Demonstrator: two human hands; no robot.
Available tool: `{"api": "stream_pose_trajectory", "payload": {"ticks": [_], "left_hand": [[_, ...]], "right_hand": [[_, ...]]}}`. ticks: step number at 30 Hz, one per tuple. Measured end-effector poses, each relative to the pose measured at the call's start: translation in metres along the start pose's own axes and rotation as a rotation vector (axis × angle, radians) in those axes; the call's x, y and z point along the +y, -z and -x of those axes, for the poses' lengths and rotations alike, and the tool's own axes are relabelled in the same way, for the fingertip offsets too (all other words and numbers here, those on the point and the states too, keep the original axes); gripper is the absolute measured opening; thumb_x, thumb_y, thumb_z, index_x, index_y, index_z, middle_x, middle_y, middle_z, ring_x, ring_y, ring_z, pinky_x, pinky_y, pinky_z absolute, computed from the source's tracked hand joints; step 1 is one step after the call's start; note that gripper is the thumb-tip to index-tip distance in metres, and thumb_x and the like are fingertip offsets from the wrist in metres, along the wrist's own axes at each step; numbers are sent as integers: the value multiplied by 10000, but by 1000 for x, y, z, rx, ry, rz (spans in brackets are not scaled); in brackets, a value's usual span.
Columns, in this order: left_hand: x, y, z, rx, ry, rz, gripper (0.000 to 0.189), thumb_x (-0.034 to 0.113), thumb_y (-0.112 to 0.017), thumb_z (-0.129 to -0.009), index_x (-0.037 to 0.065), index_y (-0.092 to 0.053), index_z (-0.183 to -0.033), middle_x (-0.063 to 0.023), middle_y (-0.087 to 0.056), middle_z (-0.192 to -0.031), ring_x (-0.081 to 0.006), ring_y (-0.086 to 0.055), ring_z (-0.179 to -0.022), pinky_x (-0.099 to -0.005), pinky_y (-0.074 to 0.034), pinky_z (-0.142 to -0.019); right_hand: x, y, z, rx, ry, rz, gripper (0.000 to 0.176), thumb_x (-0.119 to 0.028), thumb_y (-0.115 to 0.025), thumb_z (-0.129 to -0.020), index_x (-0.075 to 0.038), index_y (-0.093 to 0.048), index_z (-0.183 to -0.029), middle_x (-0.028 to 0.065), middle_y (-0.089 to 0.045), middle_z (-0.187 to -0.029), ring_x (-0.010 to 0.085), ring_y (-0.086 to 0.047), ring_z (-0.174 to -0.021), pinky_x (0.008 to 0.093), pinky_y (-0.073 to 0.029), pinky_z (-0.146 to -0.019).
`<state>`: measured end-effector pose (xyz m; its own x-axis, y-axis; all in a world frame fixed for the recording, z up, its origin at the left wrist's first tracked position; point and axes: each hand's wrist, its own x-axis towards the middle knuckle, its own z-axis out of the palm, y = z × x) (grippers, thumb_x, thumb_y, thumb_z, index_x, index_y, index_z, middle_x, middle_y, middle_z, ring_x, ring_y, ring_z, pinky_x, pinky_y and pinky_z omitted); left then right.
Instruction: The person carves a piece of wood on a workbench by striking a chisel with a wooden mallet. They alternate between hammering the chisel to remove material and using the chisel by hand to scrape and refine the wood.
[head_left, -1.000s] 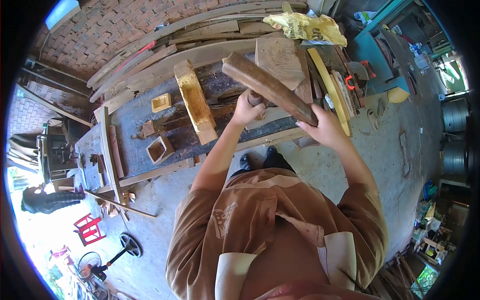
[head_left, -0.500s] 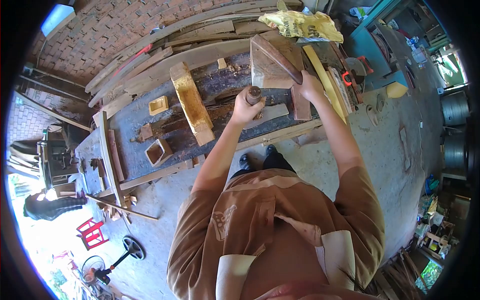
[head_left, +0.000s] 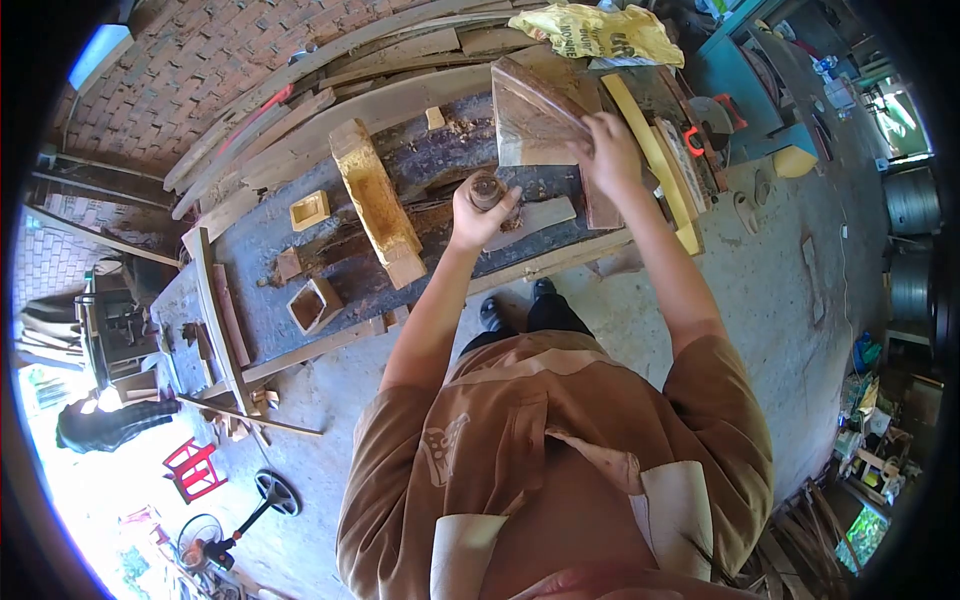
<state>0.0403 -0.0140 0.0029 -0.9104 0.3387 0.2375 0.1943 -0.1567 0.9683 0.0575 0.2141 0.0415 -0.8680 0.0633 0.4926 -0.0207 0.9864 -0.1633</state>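
L hand (head_left: 482, 212) closed round upright wooden handle (head_left: 487, 190), over bench (head_left: 255, 325). R hand (head_left: 612, 155) at near end of dk. wood bar (head_left: 545, 97), which lies across lg. wood block (head_left: 520, 135); grip unclear. Hollowed timber (head_left: 378, 205) L of handle; sm. yellow box (head_left: 310, 210) & open wooden box (head_left: 314, 306) further L. Yellow strip (head_left: 650, 150) R of block. Yellow sack (head_left: 605, 35) beyond. Red stool (head_left: 195, 470) on floor, lower L.

Both arms reach over the near edge of the tabletop (head_left: 268, 330), elbows slightly bent. The left hand (head_left: 476, 217) is curled into a fist, thumb out toward the right, its forearm (head_left: 430, 310) slanting inward. The right hand (head_left: 612, 160) reaches nearer the far edge, fingers bent (whether its grip is closed is hard to tell), its forearm (head_left: 672, 255) also angled inward.
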Motion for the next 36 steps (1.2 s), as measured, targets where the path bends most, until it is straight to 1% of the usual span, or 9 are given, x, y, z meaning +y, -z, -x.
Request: {"api": "stream_pose_trajectory", "payload": {"ticks": [6,8,9,12,16,17,21,25,36], "left_hand": [[2,-2,-1,-9,11,36,235,136,-721,-680,55,-500,-676,22,-509,-616,-52,-452,-569,-215,-389,-535],[0,-2,-1,-11,23,18,224,124,-714,-680,55,-501,-678,22,-509,-619,-51,-452,-570,-215,-389,-534],[-2,-1,-1,-12,34,-1,214,112,-708,-679,54,-502,-679,21,-510,-622,-50,-451,-571,-216,-389,-533],[-7,3,-2,27,34,83,187,79,-689,-676,53,-504,-679,22,-512,-627,-49,-449,-571,-213,-387,-532],[-7,13,1,70,115,172,164,41,-670,-670,55,-507,-674,25,-510,-626,-49,-450,-573,-212,-386,-538],[-15,19,0,61,63,150,142,22,-621,-695,35,-487,-740,-51,-530,-644,-144,-530,-571,-277,-442,-532],[-14,39,-2,149,172,290,130,83,-583,-682,34,-483,-748,-87,-520,-659,-181,-515,-610,-311,-432,-573],[-28,69,1,151,165,513,86,81,-542,-698,66,-464,-730,-51,-446,-679,-176,-423,-680,-327,-375,-704],[-59,106,19,386,235,838,133,190,-546,-689,100,-451,-712,-31,-418,-682,-180,-400,-690,-330,-349,-721]], "right_hand": [[-35,-47,84,-272,71,-337,444,-343,-625,-739,-97,-521,-1094,127,-477,-1150,280,-477,-1065,409,-421,-850],[-40,-56,98,-514,-59,-42,627,-428,-590,-753,-131,-382,-1265,154,-280,-1341,305,-256,-1257,506,-303,-952],[-33,-69,102,-744,-113,-5,771,-542,-491,-776,-177,-166,-1372,141,-41,-1431,317,-33,-1321,590,-149,-985],[-37,-88,111,-901,-163,122,785,-601,-398,-791,-195,-86,-1386,139,5,-1437,325,5,-1322,598,-90,-992],[-39,-93,112,-951,-198,153,785,-620,-343,-801,-224,-5,-1388,120,65,-1439,313,41,-1323,597,-65,-992],[-39,-93,112,-952,-202,154,785,-620,-343,-801,-224,-5,-1388,120,65,-1439,313,41,-1323,597,-65,-992],[-42,-92,109,-991,-217,187,789,-619,-343,-801,-234,23,-1385,111,83,-1439,306,52,-1323,589,-73,-994],[-44,-90,108,-986,-221,177,793,-597,-374,-802,-212,-4,-1388,127,64,-1438,312,47,-1323,593,-80,-992],[-42,-97,111,-965,-205,220,805,-619,-370,-790,-229,4,-1387,120,68,-1438,316,51,-1321,621,-68,-974]]}}
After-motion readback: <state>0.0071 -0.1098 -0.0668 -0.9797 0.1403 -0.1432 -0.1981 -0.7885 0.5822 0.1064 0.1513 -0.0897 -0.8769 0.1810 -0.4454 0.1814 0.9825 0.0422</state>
